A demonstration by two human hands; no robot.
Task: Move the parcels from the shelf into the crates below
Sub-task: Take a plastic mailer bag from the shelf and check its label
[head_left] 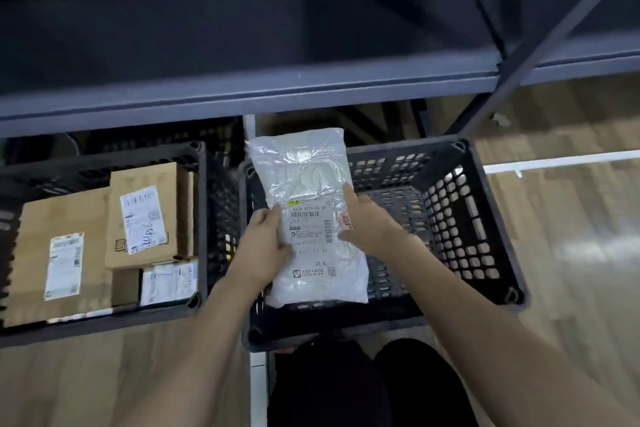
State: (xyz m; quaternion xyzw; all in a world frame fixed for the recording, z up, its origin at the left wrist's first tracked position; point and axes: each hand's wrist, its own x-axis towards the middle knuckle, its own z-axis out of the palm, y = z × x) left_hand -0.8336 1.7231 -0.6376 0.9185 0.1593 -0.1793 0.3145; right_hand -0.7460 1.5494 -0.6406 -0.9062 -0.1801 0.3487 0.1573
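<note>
Over the right crate [450, 191], our left hand [263, 239] and right hand [367, 222] grip the poly mailer [311, 184] by its side edges; likely light, limp, slippery.

A wood-grain floor [571, 236] carries two black perforated crates, set side by side just below the front edge of a dark grey shelf [242, 94]. The left crate [202, 184] stands left of the right crate [485, 218], their near walls almost touching. A pale strip [561, 160] runs across the floor to the right of the right crate. The shelf's slanted metal post [540, 45] rises beyond that crate's far right corner.
</note>
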